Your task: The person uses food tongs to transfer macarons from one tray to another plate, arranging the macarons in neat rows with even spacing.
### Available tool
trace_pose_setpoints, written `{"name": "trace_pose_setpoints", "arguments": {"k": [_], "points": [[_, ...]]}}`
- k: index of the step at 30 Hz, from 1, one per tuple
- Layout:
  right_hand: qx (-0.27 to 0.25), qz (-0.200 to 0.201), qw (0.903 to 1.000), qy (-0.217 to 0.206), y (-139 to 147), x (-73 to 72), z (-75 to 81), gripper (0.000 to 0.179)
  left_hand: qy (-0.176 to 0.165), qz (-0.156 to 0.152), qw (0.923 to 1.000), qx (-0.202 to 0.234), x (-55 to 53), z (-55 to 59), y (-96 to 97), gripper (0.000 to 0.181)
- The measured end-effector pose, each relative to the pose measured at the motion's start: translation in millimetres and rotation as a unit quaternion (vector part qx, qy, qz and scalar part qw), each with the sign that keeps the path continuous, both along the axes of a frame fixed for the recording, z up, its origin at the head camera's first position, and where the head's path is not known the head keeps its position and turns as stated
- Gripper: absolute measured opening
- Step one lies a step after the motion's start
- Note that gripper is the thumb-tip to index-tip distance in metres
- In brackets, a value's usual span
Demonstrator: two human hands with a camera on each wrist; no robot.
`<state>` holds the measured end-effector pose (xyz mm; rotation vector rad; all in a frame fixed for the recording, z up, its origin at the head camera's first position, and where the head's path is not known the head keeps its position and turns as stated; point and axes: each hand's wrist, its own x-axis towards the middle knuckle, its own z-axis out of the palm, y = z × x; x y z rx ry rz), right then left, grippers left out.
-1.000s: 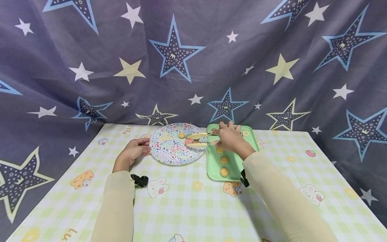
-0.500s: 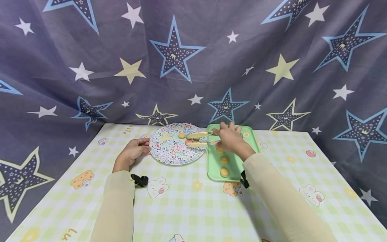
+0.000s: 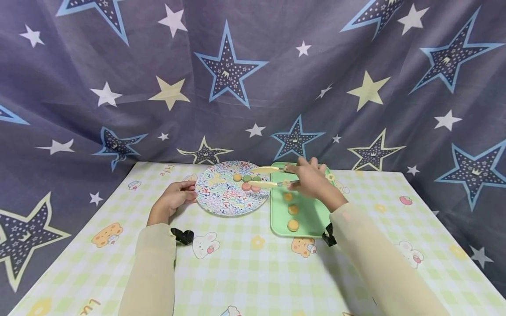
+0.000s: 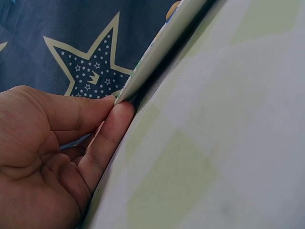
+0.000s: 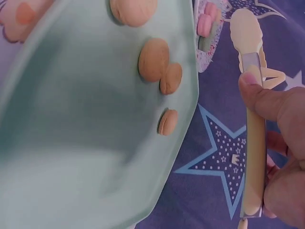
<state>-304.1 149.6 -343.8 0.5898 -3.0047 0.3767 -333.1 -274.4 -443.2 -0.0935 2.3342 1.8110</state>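
Printed lettering on the tablecloth (image 3: 221, 281), spread over the table, appears to read "Life" near the far left corner; more orange lettering at the near left is only partly legible. The left grip (image 3: 174, 199) is closed in a pinch, thumb and fingers on the rim of the speckled plate (image 3: 221, 202). The right grip (image 3: 312, 177) is curled round the handles of the cream-ended tongs (image 3: 269, 170), whose two arms stand apart.

On the plate, toward its right side, sit an orange macaron (image 3: 237, 177), two green macarons (image 3: 247, 178) beside it and two pink macarons (image 3: 246, 187) just nearer the person. The green tray (image 3: 310, 228) lies right of the plate; the right wrist view shows four tan-orange macarons (image 5: 153, 59) in it, two of them appearing to touch.

Half a second ago the tongs' tips were down at the green and pink macarons; now the tongs are shifted right and farther from the person, uncovering more of both pairs. The left grip and plate look unmoved.
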Motion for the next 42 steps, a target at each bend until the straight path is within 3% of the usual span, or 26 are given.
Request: {"name": "trace_pose_setpoints", "arguments": {"k": [12, 28, 42], "points": [[-0.022, -0.008, 0.9997, -0.006, 42, 8.1, -3.0, 0.07, 0.006, 0.005, 1.0, 0.004, -0.2, -3.4, -0.1, 0.061], [-0.026, -0.034, 0.999, -0.014, 86, 18.7, -10.4, 0.068, -0.001, 0.016, 0.9999, 0.005, 0.9, 0.5, 2.6, 0.062], [-0.012, -0.046, 0.9984, -0.029, 115, 18.2, -17.2, 0.07, 0.002, 0.006, 1.0, 0.006, 1.1, 1.1, 2.1, 0.062]]}}
